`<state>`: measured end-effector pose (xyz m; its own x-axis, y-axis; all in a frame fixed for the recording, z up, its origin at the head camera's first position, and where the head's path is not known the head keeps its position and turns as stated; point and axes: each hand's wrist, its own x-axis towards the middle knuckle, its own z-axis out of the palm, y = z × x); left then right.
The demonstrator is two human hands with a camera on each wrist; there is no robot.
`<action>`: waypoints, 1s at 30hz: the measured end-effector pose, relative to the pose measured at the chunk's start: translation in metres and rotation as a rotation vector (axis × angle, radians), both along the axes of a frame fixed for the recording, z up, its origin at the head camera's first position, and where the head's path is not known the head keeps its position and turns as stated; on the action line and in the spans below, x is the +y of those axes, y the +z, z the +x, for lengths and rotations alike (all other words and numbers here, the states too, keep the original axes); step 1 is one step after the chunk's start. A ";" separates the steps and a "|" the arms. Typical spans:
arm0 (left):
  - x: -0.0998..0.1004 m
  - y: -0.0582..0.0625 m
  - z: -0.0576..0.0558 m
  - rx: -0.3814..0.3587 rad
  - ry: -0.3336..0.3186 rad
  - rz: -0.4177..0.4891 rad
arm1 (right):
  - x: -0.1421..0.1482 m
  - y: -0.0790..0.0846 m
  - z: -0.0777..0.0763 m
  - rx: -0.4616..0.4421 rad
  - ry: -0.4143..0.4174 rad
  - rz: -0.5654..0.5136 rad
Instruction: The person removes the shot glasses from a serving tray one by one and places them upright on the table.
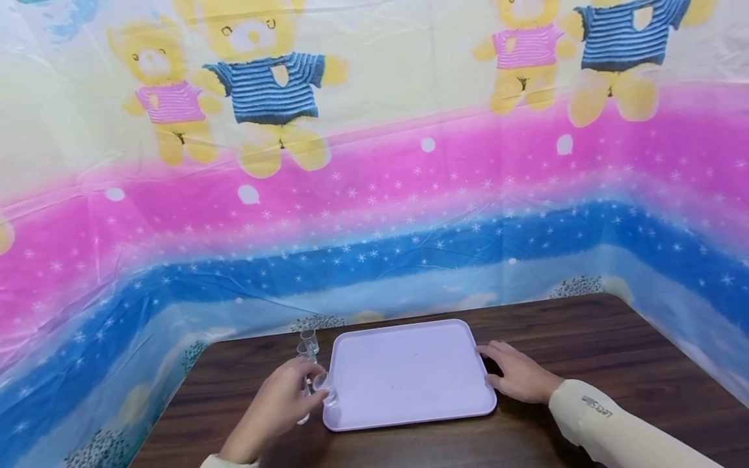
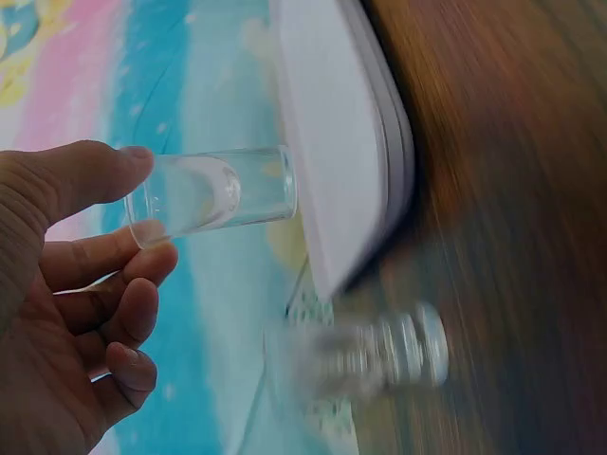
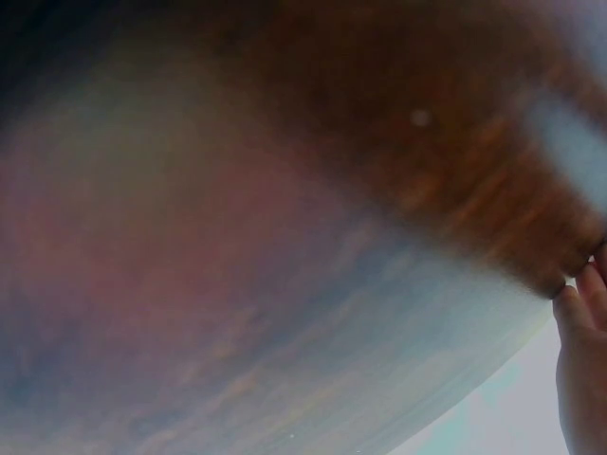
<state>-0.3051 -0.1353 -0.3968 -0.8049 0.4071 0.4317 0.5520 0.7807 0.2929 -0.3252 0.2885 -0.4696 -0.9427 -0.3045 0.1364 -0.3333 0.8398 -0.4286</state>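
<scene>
Between thumb and fingertips, my left hand [image 1: 285, 394] pinches a small clear cup [image 2: 213, 197] near its upper end. The cup is upright, close over the left end of a pale lilac tray [image 1: 409, 374]. Beside that end, a row of more clear cups [image 2: 365, 355] stands on the table, partly hidden behind the left hand in the head view. At the tray's right side, my right hand [image 1: 521, 374] has its fingertips and thumb against the rim, the fingers loosely extended. In the right wrist view only part of this hand shows, at the right edge.
The tray lies on a dark wood-grain table [image 1: 562, 344] with rounded corners. Behind and around the table hangs a printed curtain [image 1: 380, 195] with bears and snowflakes, close to the table's back edge.
</scene>
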 end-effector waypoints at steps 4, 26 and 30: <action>-0.023 0.002 0.012 -0.052 0.046 0.013 | 0.002 0.001 0.000 0.009 -0.003 0.006; -0.045 -0.025 0.031 -0.256 0.119 -0.018 | 0.011 -0.002 -0.006 0.011 -0.018 0.033; -0.043 -0.026 0.030 -0.237 0.179 -0.008 | 0.011 -0.003 -0.006 0.000 -0.020 0.037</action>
